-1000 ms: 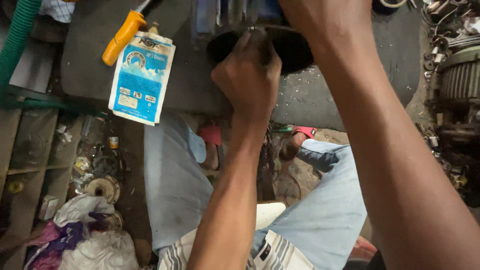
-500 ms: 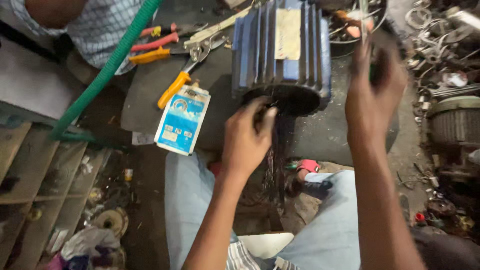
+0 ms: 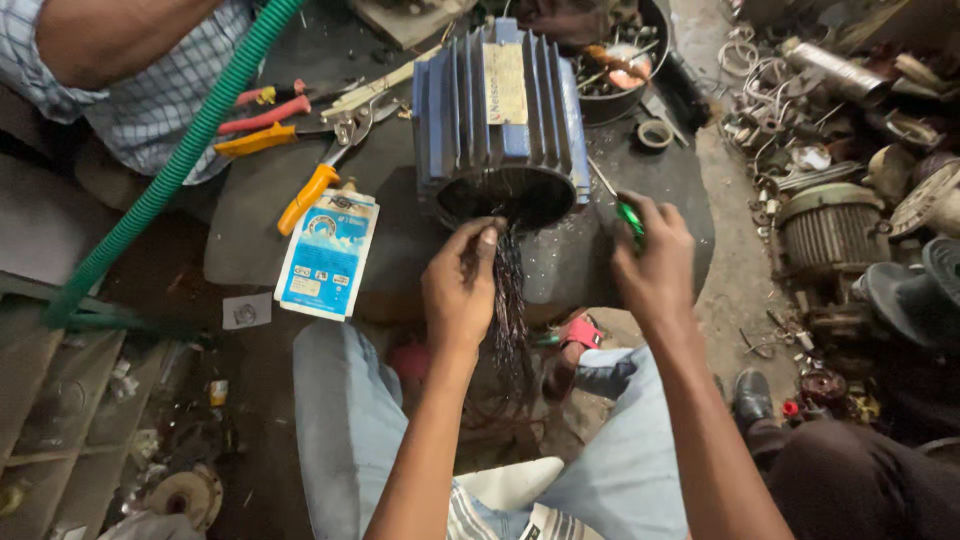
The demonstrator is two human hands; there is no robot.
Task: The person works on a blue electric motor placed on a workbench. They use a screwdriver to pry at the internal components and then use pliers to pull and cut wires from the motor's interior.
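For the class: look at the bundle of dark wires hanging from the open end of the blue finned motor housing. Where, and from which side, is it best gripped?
Probably high up, just below the housing mouth, where the dark wires are gathered tight; lower down they fan loose. Come from the person's side, as the left hand does: the blue finned motor housing blocks the far side, and the right hand holds a green-handled tool.

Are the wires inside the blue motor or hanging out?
Hanging out: the dark wires spill from the blue motor open end, held by the left hand.

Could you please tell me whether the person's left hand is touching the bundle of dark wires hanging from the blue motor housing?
Touching: the head view shows the left hand's fingers pinching the wire bundle just below the motor housing.
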